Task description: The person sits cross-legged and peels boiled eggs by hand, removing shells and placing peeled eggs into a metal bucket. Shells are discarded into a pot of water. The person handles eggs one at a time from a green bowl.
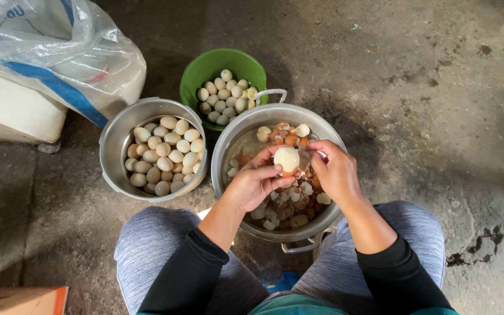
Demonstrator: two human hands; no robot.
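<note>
Concrete floor; L hand [256, 182] clasps egg [287, 158] over shell pot [234, 140], R hand [335, 169] pinching its shell

white-blue plastic sack [59, 52] top left

Both hands [296, 175] peeling egg [287, 159] over pot [228, 146].

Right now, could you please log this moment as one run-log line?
left hand: holds egg | right hand: peeling shell | below: shell pot | left: egg pot, green bucket
</note>
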